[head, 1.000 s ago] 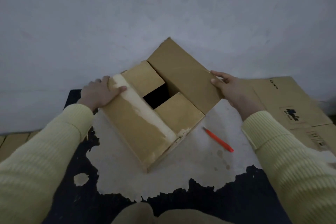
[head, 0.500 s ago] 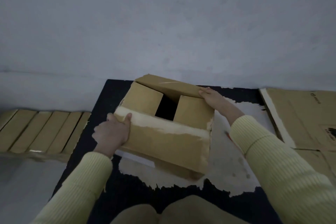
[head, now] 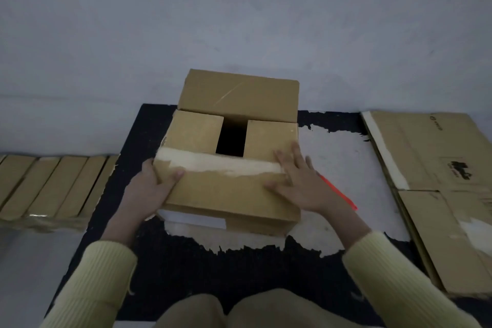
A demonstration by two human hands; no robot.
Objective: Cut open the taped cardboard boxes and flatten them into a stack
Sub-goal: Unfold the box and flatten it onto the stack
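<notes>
The left hand (head: pixel 150 189) clamps the left end of the near flap of a brown cardboard box (head: pixel 229 194), with the thumb on top and the fingers curled round the edge. The right hand (head: pixel 299 181) lies flat on the right end of the same flap, its fingers (head: pixel 282 165) straight and spread apart. The box sits in the middle of a black floor mat (head: pixel 186 261) with a worn white patch, close to a grey wall. Its far flap stands up. The two inner flaps are folded in with a dark gap between them. A pale strip of torn tape (head: pixel 218 165) runs along the near flap. A thin orange-red tool (head: pixel 343 198) lies just beside the right hand, partly hidden. Flattened brown cardboard sheets (head: pixel 431 168) lie at the right, and a row of folded cardboard pieces (head: pixel 45 186) lies at the left.
</notes>
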